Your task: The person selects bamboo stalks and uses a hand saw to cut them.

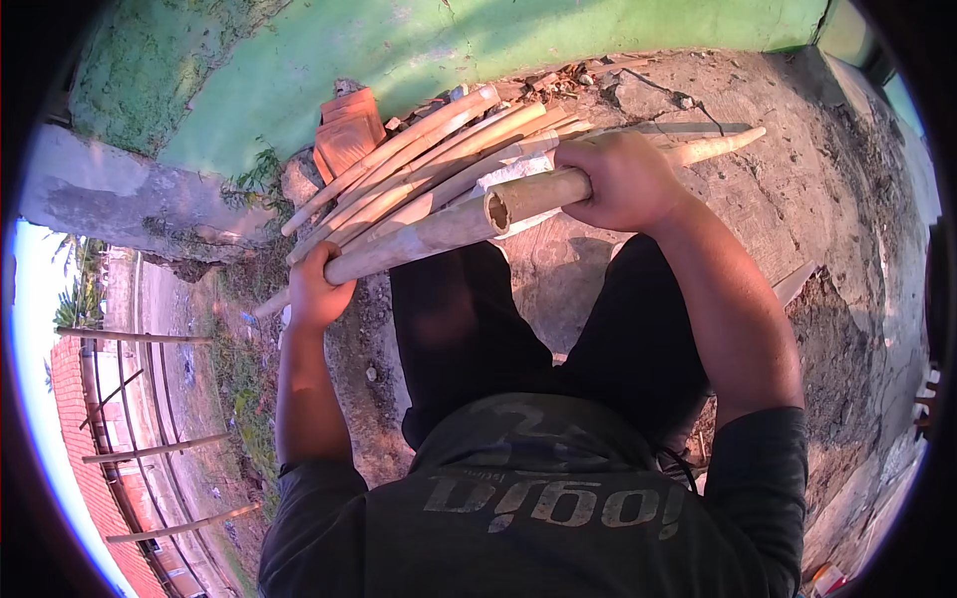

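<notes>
Ahead of my knees, pale bamboo poles lie end to end across my lap in my two hands. My left hand [321,289] is closed round the lower left end of a bamboo pole [419,241]. My right hand [623,179] grips another bamboo pole [541,194] from above. A dark hollow end shows where the two meet; whether one sits inside the other I cannot tell. Beyond my right fist a bamboo length [723,145] runs out to a tapered tip. Just past my hands lies a pile of bamboo poles [409,159], several of them side by side.
Behind the pile stand orange-brown tiles or bricks [349,125] against a green wall [319,60]. Rubble [568,78] lies along the wall's foot. A pointed flat piece [795,283] rests on the cracked concrete floor [847,199] at right. Weeds and a rail fence [150,450] are at left.
</notes>
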